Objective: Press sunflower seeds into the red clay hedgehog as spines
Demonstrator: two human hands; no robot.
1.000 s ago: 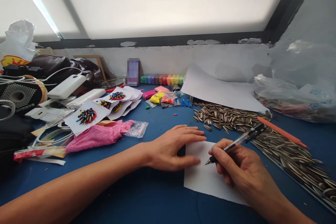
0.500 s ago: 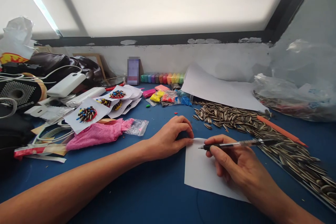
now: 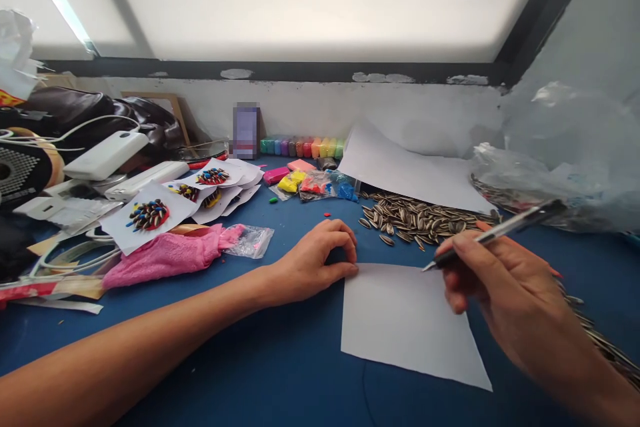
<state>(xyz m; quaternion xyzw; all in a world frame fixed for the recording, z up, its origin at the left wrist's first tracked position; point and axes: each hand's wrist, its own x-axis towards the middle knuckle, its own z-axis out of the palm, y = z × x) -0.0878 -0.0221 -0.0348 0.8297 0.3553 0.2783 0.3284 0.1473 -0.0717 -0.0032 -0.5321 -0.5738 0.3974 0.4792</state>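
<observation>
A blank white sheet of paper (image 3: 405, 327) lies flat on the blue table. My left hand (image 3: 320, 260) has its thumb and curled fingers closed at the sheet's upper left corner. In my right hand (image 3: 505, 280) is a black pen (image 3: 495, 235), gripped near its point. The pen's tip is at the upper right edge of the paper; whether it touches cannot be seen. Striped sunflower seeds (image 3: 410, 217) are heaped behind the paper and continue to the right, partly hidden by my right hand.
Paper pieces with coloured seed-covered clay (image 3: 150, 213) lie left, near a pink cloth (image 3: 165, 257) and white power banks (image 3: 106, 155). Small clay packets (image 3: 315, 183) and a row of coloured clay (image 3: 303, 147) sit at the back. A large white sheet (image 3: 410, 163) covers some seeds.
My right hand has moved right with the pen, from over the paper to its upper right edge, uncovering more of the sheet. My left hand stays at the corner. The view has shifted slightly.
</observation>
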